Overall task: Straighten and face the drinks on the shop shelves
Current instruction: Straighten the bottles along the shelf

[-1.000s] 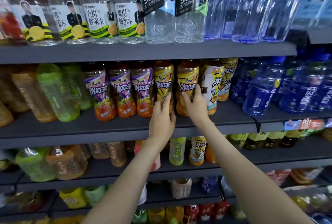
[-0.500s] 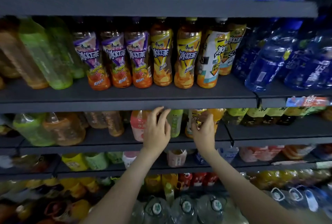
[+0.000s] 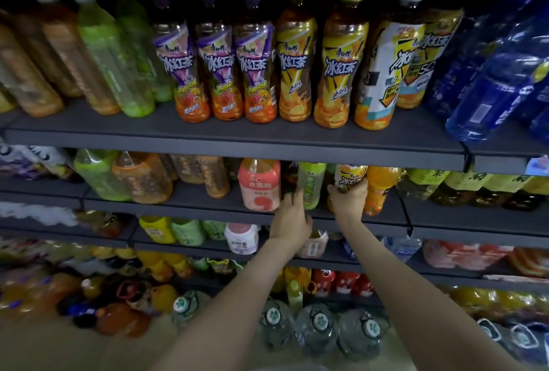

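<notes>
Head camera: on the middle shelf [image 3: 190, 196] stands a pink peach-drink bottle [image 3: 258, 186]. At its 3 o'clock, the left hand [image 3: 292, 222] has its fingers against a dark bottle [image 3: 288, 180]; whether it grips is unclear. Further toward 3 o'clock, the right hand [image 3: 347, 201] clasps a yellow-labelled iced-tea bottle [image 3: 350, 175]. Half a second ago both hands hovered open at the shelf edge.

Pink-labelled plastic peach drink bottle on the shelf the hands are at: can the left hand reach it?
Probably yes. The pink-labelled plastic peach drink bottle stands at the front of the dark shelf, just beside the left hand, with nothing visible between them.
</notes>
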Available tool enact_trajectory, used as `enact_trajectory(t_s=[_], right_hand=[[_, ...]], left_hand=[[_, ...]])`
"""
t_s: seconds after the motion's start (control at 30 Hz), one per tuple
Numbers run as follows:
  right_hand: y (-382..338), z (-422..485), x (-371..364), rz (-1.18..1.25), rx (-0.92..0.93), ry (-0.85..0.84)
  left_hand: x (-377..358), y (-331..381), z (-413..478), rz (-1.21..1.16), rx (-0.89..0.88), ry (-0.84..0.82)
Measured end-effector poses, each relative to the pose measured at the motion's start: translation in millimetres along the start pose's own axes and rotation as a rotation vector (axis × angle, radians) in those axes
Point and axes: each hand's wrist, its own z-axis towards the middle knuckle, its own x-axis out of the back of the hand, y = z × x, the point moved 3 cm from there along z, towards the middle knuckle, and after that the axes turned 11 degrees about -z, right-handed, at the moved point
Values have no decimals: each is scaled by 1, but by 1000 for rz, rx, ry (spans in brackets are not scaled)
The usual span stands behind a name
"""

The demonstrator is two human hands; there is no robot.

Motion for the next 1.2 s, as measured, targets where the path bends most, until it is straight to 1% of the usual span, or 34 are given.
enact_trajectory(t_s=[0.07,0.17,0.23,0.33,0.4,0.5,0.6,0.7,0.83,0.9,0.97,1.0,1.07,1.13,1.2], right_hand=[[1,-2,2,-62,-23,27],[3,-2,4,-191,33,47],[2,1,3,-175,50,40],[0,7,3,-115,24,8],[-1,8,7,-121,26,-19],[6,2,16,-120,94,-27],[19,-17,33,-64,165,-73],[19,-39,59,10,216,-118],[-12,-55,105,118,274,-93],[-38,-59,130,197,294,-36],[-70,-62,155,338,325,12],[-84,-62,166,388,351,37],[-104,-58,183,425,391,81],[-116,-49,193,436,424,134],[-122,-35,199,385,447,200]], left_hand=[[1,-2,-1,4,-2,0],[2,-4,-2,7,5,2],[2,-5,-4,11,18,6],[1,-4,-6,20,37,8],[1,-2,-8,26,38,9],[1,-1,-12,17,10,28],[2,1,-16,6,-7,66],[8,13,-15,-41,-115,137],[28,53,-7,-116,-467,326],[41,76,0,-188,-586,435],[52,99,10,-285,-642,513],[56,110,17,-297,-678,548],[62,128,28,-243,-727,582],[64,139,40,-156,-735,567],[63,144,51,-42,-722,546]])
